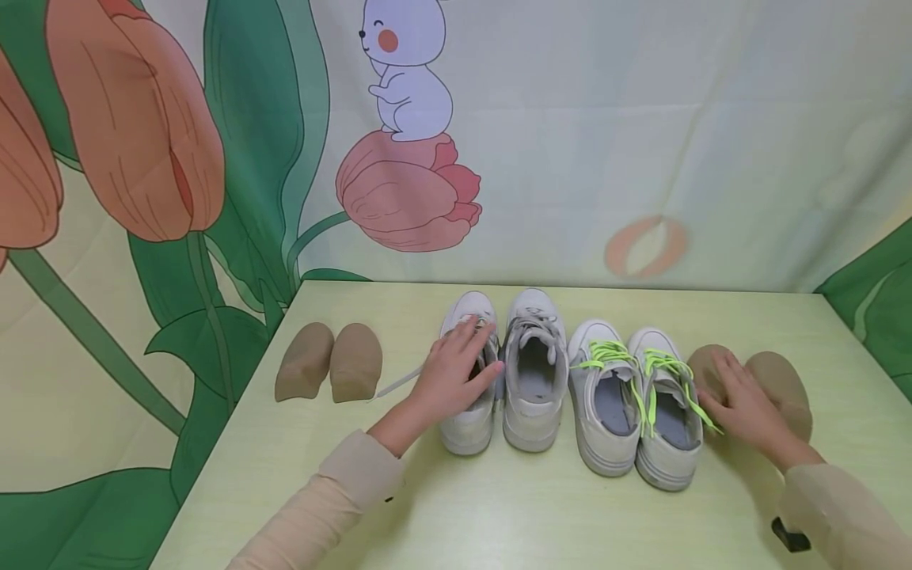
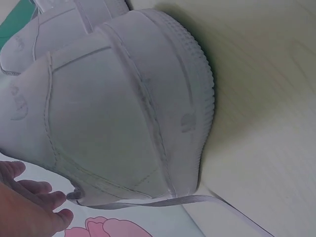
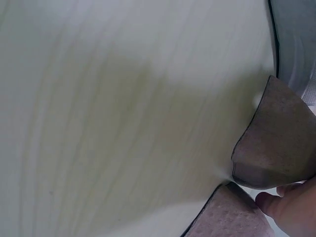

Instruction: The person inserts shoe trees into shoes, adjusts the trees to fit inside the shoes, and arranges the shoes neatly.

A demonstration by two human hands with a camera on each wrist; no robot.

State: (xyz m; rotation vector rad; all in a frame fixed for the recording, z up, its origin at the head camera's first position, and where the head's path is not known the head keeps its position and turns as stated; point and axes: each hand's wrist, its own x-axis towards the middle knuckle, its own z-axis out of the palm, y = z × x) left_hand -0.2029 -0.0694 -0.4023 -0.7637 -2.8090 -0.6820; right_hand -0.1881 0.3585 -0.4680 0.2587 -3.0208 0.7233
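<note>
- Pale wood-grain tabletop (image 1: 513, 514): 1.
- White, grey-laced, leather-look shoes (image 1: 534, 423): 2, centre; prob. light, w/ bendy uppers, best held at heel. L hand (image 1: 450, 372) lay over left one, fingers apart.
- White, neon-yellow-laced, leather-look shoes (image 1: 597, 427): 2, just right; prob. handled sim.
- Brown, rounded, toe-shaped inserts (image 1: 356, 364): 4, 2 per side; prob. v. light, stiffish, best gripped by sides. R hand (image 1: 754, 408) was over right 2, fingers extended.

A decorated set, kind of room unclear
Behind the wood-grain table (image 1: 499, 507) hangs a creased cloth (image 1: 570, 158) printed with tulips (image 1: 135, 127) and a cartoon animal (image 1: 416, 103); printed leaves (image 1: 879, 293) flank the table.
</note>
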